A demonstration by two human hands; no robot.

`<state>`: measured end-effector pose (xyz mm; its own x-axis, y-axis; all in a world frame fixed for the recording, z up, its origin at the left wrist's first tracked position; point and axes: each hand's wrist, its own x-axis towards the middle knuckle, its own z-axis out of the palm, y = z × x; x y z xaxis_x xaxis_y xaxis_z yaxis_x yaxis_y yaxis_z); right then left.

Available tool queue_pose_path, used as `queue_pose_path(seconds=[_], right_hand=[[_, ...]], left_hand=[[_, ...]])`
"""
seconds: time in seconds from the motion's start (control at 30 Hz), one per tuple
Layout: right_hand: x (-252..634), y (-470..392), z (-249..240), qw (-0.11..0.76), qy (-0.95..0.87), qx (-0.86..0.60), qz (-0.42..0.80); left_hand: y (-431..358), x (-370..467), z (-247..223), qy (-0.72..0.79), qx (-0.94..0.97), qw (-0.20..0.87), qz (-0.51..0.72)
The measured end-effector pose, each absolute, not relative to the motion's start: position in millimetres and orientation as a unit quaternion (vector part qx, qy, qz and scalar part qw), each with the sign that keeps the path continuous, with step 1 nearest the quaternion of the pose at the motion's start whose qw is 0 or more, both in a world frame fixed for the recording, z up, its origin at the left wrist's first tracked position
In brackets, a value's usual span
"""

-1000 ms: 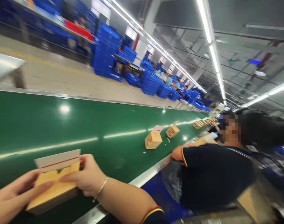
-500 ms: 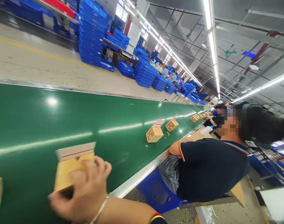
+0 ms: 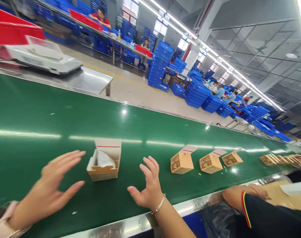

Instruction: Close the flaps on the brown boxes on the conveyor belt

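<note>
**Box sat open between two empty hands**

Box [image 3: 104, 161], a small cardboard one with its flap up and a white packet inside, rested on the green belt [image 3: 41, 115] in the head view, between the two hands and a little beyond them, touching neither. The left hand [image 3: 50, 191] hovered just to its left, fingers spread and released, holding nothing. The right hand [image 3: 148, 186] hovered just to its right, palm turned toward the box, fingers loose and empty, a thin bracelet [image 3: 158, 205] at the wrist. Farther right of the right hand, three more boxes [image 3: 181, 162] with raised flaps lay in a row on the belt. A co-worker's arm [image 3: 239, 196] rested at the belt's near edge, well to the right.
</note>
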<state>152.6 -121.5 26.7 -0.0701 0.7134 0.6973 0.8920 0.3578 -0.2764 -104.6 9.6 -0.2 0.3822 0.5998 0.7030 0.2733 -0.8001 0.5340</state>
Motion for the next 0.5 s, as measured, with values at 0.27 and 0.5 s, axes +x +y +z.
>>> queue_pose_path(seconds=[0.27, 0.5], right_hand=[[146.3, -60.7, 18.0, 0.28, -0.776, -0.565, -0.007], [136.1, -59.2, 22.1, 0.451, -0.657, -0.59, 0.13]], left_hand=[[10.9, -67.6, 4.5, 0.207, 0.895, 0.091, 0.384], [3.1, -23.6, 20.0, 0.331, 0.803, 0.279, 0.41]])
